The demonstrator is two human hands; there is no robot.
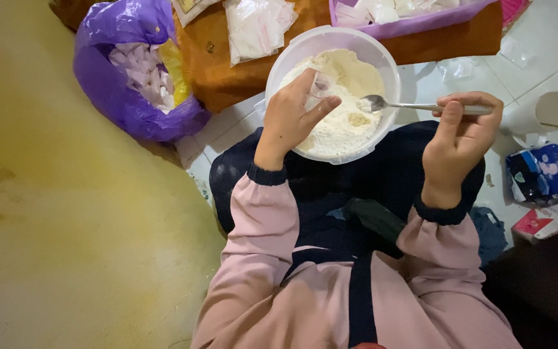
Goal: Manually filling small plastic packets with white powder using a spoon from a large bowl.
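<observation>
A white plastic bowl (292,55) filled with pale flour-like powder (343,126) rests in front of my lap. My left hand (292,116) is over the bowl's near left side, pinching a small clear plastic bag (323,83) between thumb and fingers. My right hand (456,139) grips the handle of a metal spoon (376,103) held level, its bowl pointing left over the powder, close to the little bag. My pink sleeves with dark cuffs and a dark lap fill the lower middle.
A purple plastic bag (108,84) holding small white packets sits at upper left. An orange cloth (240,71) carries more clear packets, with a purple tray (414,26) behind it. A white cup (553,110) and blue and red packages (547,174) lie on white tiles at right.
</observation>
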